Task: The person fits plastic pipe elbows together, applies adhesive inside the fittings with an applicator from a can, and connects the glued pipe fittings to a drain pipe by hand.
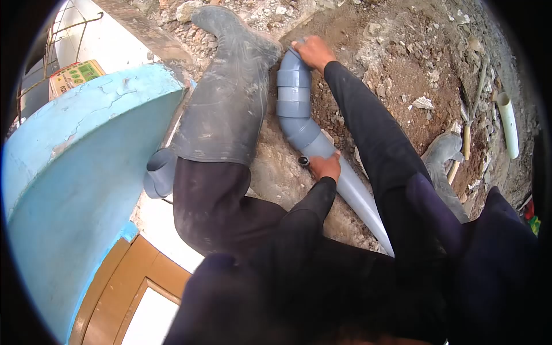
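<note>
A grey plastic pipe [361, 198] slants over the dirt, with grey elbow fittings [294, 102] joined at its far end. My right hand [315, 53] is closed around the rim of the uppermost elbow. Lower down, my left hand [326, 166] is closed against the pipe just below the bend. Beside its thumb shows a small dark round end [303, 161]; what it belongs to I cannot make out. The near end of the pipe disappears behind my dark clothing.
My rubber boots [227, 98] stand on rubble and soil. A loose grey fitting [161, 171] lies by the curved light-blue wall [92, 115]. At right is a pale pipe piece [507, 123]. A brown wooden panel [129, 282] lies lower left, and a printed box [75, 77] sits behind the wall.
</note>
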Tool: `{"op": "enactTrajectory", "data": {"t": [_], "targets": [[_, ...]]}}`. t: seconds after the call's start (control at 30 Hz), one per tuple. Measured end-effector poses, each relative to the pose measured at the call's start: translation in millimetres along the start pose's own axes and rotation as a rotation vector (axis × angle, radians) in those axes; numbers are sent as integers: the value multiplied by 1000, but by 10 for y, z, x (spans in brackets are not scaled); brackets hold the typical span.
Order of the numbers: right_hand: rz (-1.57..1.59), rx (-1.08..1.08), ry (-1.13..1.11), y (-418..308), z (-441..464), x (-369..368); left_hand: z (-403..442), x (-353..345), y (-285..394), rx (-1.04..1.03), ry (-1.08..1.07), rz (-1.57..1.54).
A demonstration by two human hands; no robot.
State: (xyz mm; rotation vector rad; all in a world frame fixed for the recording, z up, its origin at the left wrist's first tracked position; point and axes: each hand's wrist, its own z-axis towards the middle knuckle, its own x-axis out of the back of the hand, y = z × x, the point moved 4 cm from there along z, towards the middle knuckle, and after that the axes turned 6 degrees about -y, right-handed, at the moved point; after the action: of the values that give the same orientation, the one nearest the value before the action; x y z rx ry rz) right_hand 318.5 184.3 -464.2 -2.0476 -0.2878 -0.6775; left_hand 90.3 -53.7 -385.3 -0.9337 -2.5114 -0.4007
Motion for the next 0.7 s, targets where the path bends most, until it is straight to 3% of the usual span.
{"op": "enactTrajectory", "data": {"t": [0.13, 0.23, 0.33, 0.5, 0.7], "targets": [[27, -153, 35, -168, -66, -21, 56, 4, -84, -94, -91, -23], [55, -178, 18, -158, -42, -44, 156, -37, -166, -86, -71, 16], [107, -91, 192, -80, -138, 43, 40, 14, -49, -60, -101, -26], [68, -287, 30, -198, -116, -53, 36, 43, -161, -44, -75, 75], [75, -261, 74, -155, -7, -24, 102, -12, -145, -59, -149, 92]]}}
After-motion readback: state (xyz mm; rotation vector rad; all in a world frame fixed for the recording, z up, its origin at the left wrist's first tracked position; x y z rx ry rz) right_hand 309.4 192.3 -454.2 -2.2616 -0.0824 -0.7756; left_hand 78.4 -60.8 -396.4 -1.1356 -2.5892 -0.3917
